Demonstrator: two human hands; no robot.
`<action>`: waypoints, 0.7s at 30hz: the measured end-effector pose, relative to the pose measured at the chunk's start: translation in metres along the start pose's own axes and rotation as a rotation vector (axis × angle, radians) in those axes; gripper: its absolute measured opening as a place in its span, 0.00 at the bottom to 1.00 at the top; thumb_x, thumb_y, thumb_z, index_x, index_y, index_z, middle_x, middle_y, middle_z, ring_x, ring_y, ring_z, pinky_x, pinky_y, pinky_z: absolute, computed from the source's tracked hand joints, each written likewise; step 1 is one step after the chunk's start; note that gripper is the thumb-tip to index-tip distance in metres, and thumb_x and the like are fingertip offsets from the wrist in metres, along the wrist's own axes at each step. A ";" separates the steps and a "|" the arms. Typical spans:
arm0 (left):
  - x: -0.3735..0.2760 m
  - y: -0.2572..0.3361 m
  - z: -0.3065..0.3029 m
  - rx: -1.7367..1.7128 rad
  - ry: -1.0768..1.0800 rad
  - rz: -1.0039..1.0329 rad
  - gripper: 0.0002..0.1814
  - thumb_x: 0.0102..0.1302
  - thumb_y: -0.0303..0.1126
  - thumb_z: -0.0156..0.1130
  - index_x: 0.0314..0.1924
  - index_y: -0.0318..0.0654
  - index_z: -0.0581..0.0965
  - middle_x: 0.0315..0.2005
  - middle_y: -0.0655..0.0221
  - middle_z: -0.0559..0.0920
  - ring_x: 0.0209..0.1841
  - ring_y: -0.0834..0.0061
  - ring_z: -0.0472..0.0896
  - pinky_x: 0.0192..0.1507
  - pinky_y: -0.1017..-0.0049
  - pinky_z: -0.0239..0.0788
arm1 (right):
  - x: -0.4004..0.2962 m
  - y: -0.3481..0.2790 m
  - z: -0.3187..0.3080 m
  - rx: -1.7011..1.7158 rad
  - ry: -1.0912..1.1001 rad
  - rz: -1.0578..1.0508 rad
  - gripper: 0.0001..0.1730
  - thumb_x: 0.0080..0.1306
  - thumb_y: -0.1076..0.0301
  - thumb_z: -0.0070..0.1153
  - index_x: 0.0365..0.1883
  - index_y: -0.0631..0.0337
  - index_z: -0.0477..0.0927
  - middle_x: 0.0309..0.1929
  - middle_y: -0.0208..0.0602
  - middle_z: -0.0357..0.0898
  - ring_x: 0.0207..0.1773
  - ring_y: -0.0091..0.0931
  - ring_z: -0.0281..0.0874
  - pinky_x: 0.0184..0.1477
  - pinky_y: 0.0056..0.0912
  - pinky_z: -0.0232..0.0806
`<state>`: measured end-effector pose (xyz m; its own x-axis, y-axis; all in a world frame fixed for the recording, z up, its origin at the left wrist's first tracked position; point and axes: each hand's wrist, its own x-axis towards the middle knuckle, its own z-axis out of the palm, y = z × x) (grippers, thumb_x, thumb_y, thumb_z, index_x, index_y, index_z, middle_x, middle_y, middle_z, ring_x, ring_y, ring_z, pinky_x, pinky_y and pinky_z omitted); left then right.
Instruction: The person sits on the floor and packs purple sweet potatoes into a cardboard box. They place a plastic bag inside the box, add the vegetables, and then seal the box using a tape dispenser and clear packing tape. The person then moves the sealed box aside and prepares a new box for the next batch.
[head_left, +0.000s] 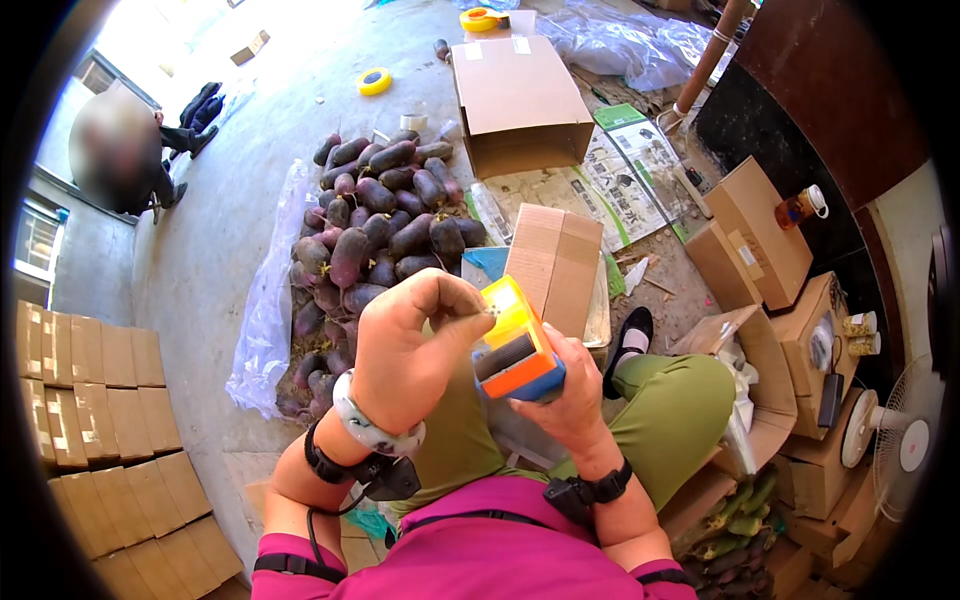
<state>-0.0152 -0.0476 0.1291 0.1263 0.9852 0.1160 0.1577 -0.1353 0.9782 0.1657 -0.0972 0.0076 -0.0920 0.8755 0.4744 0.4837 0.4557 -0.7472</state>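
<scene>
My right hand (566, 382) holds a small plastic case (517, 349) in yellow, orange and blue, with a dark ribbed part on its side. The fingers of my left hand (420, 337) are pinched together at the case's yellow opening, on tiny bits (493, 310) too small to name. Beyond my hands lies a closed small cardboard box (555, 262) with tape along it. To its left a heap of dark purple, elongated root vegetables (379, 195) lies on the floor.
Clear plastic film (262, 300) edges the heap. An open cardboard box (521, 90) and a yellow tape roll (373, 81) are farther off. Stacked boxes (112, 427) stand left; a fan (911, 442) and more boxes (761, 240) are right. A person (120, 150) sits at upper left.
</scene>
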 end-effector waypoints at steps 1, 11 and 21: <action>0.002 -0.003 -0.001 0.036 0.016 0.029 0.05 0.54 0.20 0.65 0.31 0.32 0.77 0.24 0.69 0.78 0.27 0.82 0.73 0.32 0.80 0.65 | 0.002 -0.002 -0.001 -0.013 -0.001 -0.009 0.50 0.37 0.61 0.77 0.60 0.61 0.66 0.41 0.43 0.75 0.41 0.41 0.75 0.46 0.42 0.69; 0.019 -0.027 -0.006 0.233 0.130 0.172 0.05 0.54 0.19 0.64 0.30 0.33 0.75 0.23 0.70 0.76 0.24 0.84 0.70 0.27 0.81 0.63 | 0.001 -0.007 -0.006 0.185 -0.013 0.037 0.50 0.41 0.52 0.78 0.60 0.65 0.69 0.46 0.48 0.79 0.43 0.39 0.81 0.46 0.37 0.73; 0.022 -0.019 -0.003 0.439 0.084 0.319 0.06 0.51 0.19 0.65 0.28 0.33 0.76 0.27 0.68 0.76 0.33 0.74 0.73 0.32 0.77 0.65 | 0.001 -0.017 -0.017 0.420 -0.135 0.291 0.42 0.54 0.56 0.70 0.63 0.63 0.68 0.50 0.51 0.79 0.49 0.36 0.82 0.50 0.33 0.72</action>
<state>-0.0182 -0.0230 0.1141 0.1586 0.8908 0.4257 0.5204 -0.4419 0.7307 0.1723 -0.1067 0.0289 -0.1311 0.9756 0.1762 0.1178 0.1918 -0.9743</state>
